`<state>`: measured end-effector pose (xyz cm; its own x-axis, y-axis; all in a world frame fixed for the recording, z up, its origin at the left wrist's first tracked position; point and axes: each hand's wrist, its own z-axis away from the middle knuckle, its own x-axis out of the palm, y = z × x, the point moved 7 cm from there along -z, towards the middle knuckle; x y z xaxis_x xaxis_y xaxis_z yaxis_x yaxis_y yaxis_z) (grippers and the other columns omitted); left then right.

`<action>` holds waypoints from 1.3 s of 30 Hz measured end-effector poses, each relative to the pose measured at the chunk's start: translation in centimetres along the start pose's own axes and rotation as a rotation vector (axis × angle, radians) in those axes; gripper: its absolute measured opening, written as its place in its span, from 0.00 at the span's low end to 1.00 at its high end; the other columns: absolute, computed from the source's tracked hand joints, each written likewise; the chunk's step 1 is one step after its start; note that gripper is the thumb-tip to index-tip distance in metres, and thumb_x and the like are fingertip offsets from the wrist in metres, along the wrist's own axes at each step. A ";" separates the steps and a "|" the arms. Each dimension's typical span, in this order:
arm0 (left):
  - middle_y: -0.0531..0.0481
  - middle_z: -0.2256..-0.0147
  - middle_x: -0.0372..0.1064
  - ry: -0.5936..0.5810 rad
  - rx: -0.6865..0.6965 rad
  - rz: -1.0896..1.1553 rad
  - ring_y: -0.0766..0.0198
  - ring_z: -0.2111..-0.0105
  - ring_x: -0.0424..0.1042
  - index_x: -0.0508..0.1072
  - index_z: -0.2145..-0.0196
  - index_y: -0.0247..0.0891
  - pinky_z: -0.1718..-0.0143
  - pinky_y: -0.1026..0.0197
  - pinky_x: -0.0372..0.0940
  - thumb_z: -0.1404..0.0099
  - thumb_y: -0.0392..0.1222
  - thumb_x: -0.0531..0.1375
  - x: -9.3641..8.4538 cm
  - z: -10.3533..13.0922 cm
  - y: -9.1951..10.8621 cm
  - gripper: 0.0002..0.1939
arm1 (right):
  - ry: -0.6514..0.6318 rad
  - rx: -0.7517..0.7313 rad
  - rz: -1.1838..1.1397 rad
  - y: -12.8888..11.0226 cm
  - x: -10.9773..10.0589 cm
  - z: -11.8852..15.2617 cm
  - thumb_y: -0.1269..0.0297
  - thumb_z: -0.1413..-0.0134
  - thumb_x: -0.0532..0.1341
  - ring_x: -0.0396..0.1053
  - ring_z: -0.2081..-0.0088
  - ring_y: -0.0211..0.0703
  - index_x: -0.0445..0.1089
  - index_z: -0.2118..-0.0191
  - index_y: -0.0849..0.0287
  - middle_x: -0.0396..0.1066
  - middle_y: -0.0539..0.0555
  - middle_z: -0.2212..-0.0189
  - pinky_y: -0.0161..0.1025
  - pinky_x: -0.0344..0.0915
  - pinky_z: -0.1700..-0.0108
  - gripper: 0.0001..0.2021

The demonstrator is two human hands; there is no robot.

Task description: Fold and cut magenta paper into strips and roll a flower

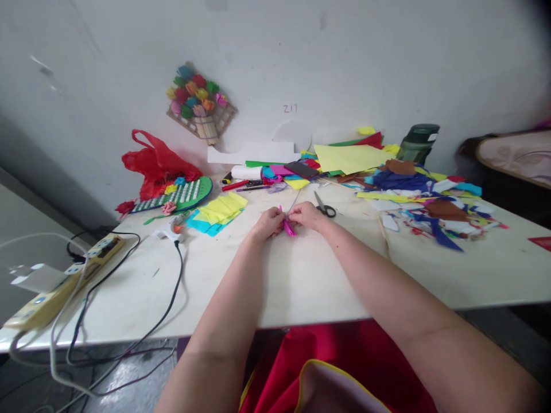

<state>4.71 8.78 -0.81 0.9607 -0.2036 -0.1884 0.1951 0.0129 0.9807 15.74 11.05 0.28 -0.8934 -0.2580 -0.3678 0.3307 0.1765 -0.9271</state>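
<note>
Over the middle of the table, my left hand point(271, 222) is closed on a small bunched piece of bright pink paper point(288, 228). From the other side, the fingertips of my right hand point(306, 215) pinch at the top of the pink piece, where a thin purplish thread point(295, 199) runs up and away. The exact grip of the right fingers is too small to see fully. Black-handled scissors point(326, 210) lie just beyond my right wrist, touching neither hand.
Yellow sheets point(221, 207) lie on blue ones left of my hands. A hot glue gun point(172, 229) and power strip point(64, 287) with trailing cords occupy the left. Coloured scraps point(443, 209) and a green bottle point(418, 143) are at right; pens point(253, 186) lie behind.
</note>
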 end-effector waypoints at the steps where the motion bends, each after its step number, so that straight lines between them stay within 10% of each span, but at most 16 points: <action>1: 0.61 0.86 0.49 -0.001 0.001 0.002 0.76 0.90 0.49 0.56 0.74 0.39 0.89 0.71 0.43 0.36 0.39 0.53 0.0 0.0 0.0 0.09 | 0.004 0.007 -0.015 -0.1 -0.1 0.1 0.77 0.61 0.58 0.67 0.78 0.36 0.68 0.80 0.62 0.66 0.48 0.85 0.31 0.60 0.76 0.06; 39: 0.61 0.89 0.53 0.076 0.015 0.056 0.73 0.91 0.53 0.57 0.75 0.38 0.89 0.69 0.46 0.44 0.34 0.56 -1.6 0.2 0.0 0.08 | -0.124 0.012 -0.261 1.0 -0.8 -0.4 0.78 0.65 0.56 0.66 0.79 0.36 0.67 0.83 0.64 0.71 0.53 0.81 0.34 0.64 0.74 0.06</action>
<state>3.15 8.92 -0.47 0.9824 -0.1286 -0.1356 0.1376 0.0071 0.9905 16.66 11.81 -0.33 -0.9051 -0.4075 -0.1215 0.0982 0.0777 -0.9921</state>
